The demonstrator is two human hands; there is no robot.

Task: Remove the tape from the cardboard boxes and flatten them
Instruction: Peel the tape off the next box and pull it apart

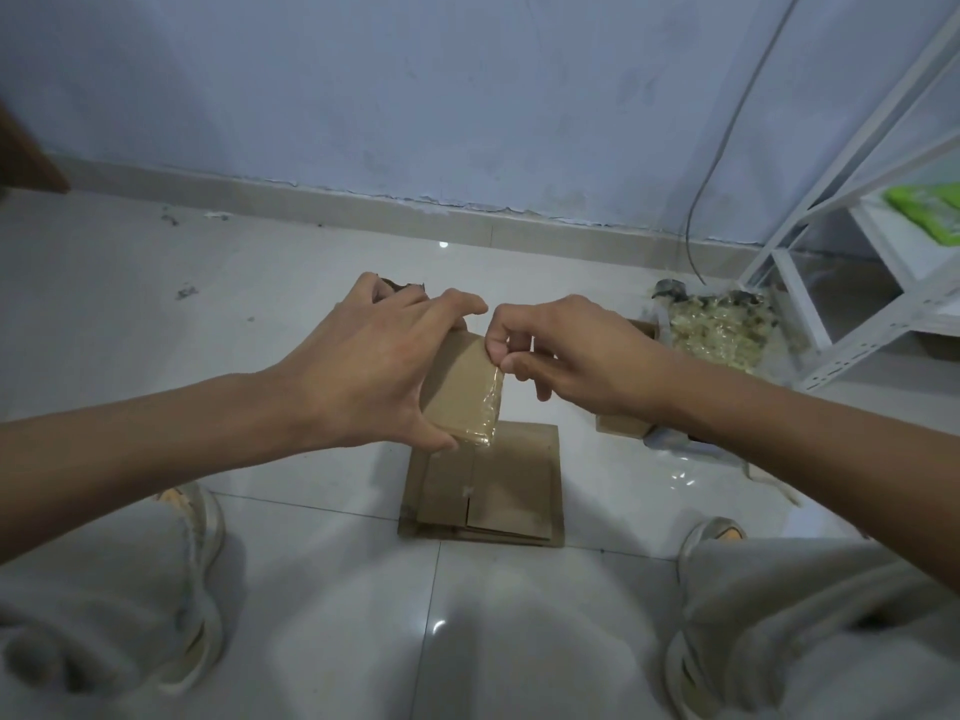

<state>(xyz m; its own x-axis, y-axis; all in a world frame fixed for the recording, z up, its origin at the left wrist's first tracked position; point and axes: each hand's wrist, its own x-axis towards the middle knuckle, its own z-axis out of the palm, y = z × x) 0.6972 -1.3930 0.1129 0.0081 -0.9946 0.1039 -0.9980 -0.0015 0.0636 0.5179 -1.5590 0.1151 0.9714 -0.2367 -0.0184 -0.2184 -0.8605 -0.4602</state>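
The left hand (374, 366) gripped a small cardboard box (460, 389) above the tiled floor (291, 283), fingers curled round it. The right hand (576, 356) pinched clear tape (493, 402) at the box's upper edge. Flattened boxes (488, 485) lay stacked below; a heap of crumpled tape (711, 324) sat beside the white shelf (852, 283).

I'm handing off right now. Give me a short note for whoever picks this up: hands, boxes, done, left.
Left hand grips a small cardboard box held above the floor.
Right hand pinches at the clear tape on the box's right edge; tape still on.
Flattened boxes lie stacked on the floor tiles below.
A pile of removed tape sits to the right by the white shelf.
Left: peel this tape, flatten the box, add it to the stack.
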